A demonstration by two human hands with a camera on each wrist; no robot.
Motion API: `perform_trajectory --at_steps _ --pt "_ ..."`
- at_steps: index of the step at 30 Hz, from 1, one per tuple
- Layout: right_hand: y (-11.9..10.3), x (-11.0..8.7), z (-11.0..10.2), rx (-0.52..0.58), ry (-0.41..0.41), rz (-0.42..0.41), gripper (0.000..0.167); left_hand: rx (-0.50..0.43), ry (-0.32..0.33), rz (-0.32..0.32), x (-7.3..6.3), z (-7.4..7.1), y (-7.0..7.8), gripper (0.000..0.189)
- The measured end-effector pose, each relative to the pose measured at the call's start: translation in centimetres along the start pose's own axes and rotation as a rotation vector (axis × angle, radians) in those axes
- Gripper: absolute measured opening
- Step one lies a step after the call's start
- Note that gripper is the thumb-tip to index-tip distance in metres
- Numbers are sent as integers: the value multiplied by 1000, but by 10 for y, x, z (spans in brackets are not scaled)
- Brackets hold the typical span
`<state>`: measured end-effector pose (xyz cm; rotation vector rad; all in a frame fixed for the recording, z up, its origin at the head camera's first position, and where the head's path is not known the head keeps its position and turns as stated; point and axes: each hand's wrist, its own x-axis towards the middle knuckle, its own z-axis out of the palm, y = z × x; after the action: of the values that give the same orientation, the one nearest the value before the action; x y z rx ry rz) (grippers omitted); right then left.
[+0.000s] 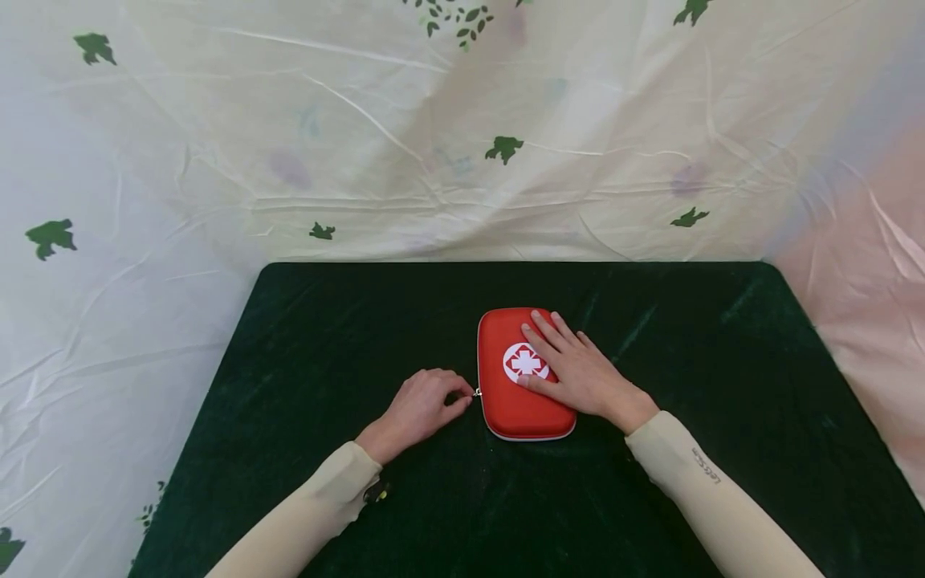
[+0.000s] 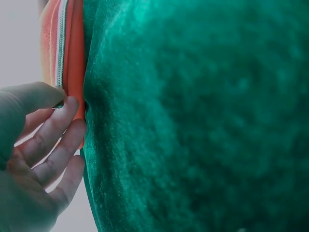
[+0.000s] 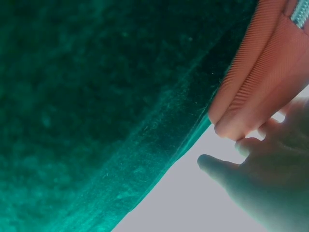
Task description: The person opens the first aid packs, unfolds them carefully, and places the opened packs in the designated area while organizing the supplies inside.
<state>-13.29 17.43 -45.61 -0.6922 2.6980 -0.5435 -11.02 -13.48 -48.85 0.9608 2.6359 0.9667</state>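
Observation:
A red first-aid case with a white cross emblem lies flat near the middle of the table. Spread over its top right part is my right hand, fingers straight and partly covering the emblem. At the case's left edge my left hand pinches the small metal zipper pull between thumb and forefinger. The left wrist view shows the closed zipper teeth running along the red side up to those fingertips. In the right wrist view, the right hand lies against the case.
Dark green velvety cloth covers the table. Pale fabric walls with green leaf-like prints rise behind and on both sides. A small dark object sits at the left sleeve's cuff.

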Motion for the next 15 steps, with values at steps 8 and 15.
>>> perform_trajectory --at_steps 8,15 --pt "-1 -1 0 13 1 1 91 -6 -25 -30 -2 -2 9 15" --pt "1 0 1 1 8 -1 91 25 -83 -42 -3 -13 23 17"
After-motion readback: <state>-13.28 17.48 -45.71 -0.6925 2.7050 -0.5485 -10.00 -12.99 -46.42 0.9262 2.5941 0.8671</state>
